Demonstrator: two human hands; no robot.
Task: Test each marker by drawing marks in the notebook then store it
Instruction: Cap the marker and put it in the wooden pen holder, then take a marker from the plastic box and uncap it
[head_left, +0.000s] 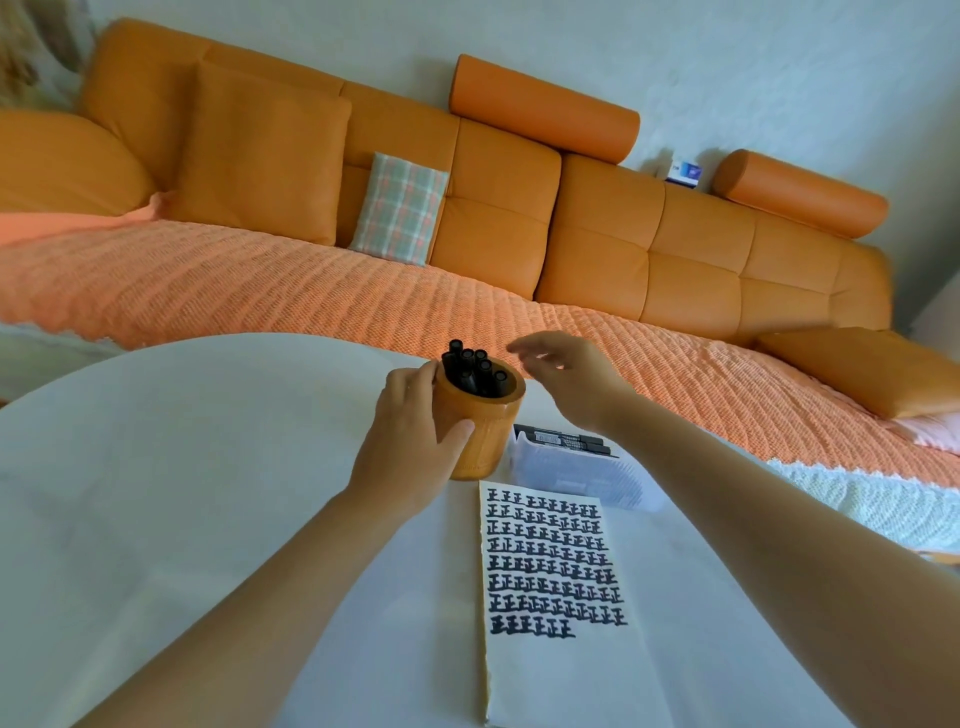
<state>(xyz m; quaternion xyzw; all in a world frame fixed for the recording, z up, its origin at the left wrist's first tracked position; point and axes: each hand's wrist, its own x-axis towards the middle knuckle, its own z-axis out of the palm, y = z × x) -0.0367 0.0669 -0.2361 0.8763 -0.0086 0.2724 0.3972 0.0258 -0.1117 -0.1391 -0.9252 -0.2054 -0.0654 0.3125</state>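
Well along, judging by rows of black marks filling white notebook page (558, 571) below hands. Left hand (410, 441) gripping round orange holder (488, 431) of black markers (475, 366); right hand (566, 371) spread, empty above. More markers in clear box (571, 467) under right wrist, probably untested.

A home living room: a long orange sofa (519, 208) with cushions (400, 208) behind a white table (156, 493).

Black markers (475, 369) upright in orange cup (485, 441) (capped), notebook (558, 597) open — marks filling page
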